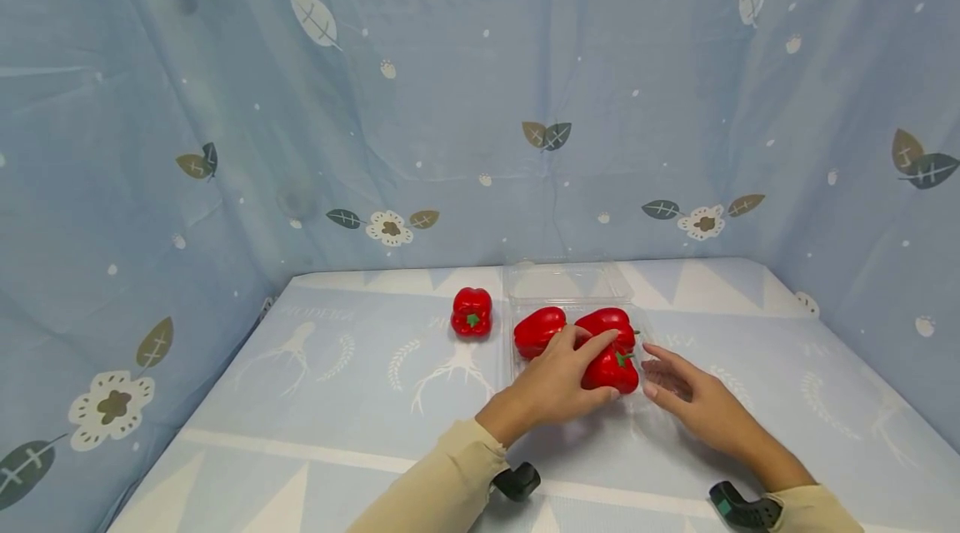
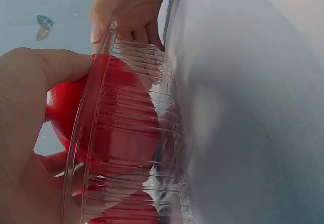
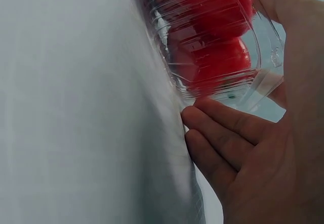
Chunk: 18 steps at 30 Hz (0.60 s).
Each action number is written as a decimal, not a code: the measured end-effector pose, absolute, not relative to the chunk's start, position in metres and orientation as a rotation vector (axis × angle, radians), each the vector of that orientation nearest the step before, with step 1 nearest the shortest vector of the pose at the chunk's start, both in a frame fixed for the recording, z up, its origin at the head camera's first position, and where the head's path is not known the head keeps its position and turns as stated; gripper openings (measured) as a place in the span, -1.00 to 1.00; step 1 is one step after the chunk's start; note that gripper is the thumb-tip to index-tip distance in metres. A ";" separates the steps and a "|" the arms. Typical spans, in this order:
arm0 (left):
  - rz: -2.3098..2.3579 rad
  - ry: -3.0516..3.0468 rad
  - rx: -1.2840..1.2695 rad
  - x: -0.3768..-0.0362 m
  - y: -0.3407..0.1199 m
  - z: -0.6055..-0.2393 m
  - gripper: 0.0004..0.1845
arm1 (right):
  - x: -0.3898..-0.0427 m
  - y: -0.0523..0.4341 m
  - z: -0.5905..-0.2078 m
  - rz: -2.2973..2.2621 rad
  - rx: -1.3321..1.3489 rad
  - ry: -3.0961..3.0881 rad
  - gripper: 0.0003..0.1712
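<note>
A clear plastic clamshell box (image 3: 174,85) lies with its lid (image 1: 567,283) folded back, and three red bell peppers are in it. My left hand (image 1: 564,381) reaches over the near side and grips the front bell pepper (image 1: 611,372), whose green stem points right. Behind it are a left bell pepper (image 1: 537,333) and a back right bell pepper (image 1: 604,320), partly covered by the fingers. At the box's right side is my right hand (image 1: 701,408), its fingers loosely extended and holding nothing. Whether its fingertips touch the box wall, I cannot tell.
Another red bell pepper (image 1: 472,312) stands on the table left of the box, its green stem facing me. A pale patterned cloth (image 1: 337,416) covers the table. Blue printed curtains (image 1: 465,100) hang behind it and at both sides.
</note>
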<state>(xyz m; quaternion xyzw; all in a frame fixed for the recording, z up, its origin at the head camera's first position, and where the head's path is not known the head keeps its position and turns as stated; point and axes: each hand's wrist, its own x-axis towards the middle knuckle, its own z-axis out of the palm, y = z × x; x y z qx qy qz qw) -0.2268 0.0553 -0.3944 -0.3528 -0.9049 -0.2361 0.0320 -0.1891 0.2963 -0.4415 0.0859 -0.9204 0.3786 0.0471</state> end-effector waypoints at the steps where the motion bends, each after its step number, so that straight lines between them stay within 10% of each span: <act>1: -0.722 -2.789 -1.082 -0.227 0.056 -0.395 -0.11 | -0.189 0.296 -0.442 1.155 0.262 -2.812 -0.19; 18: -0.682 -2.757 -1.114 -0.227 0.063 -0.394 -0.28 | -0.187 0.296 -0.440 1.171 0.294 -2.800 -0.20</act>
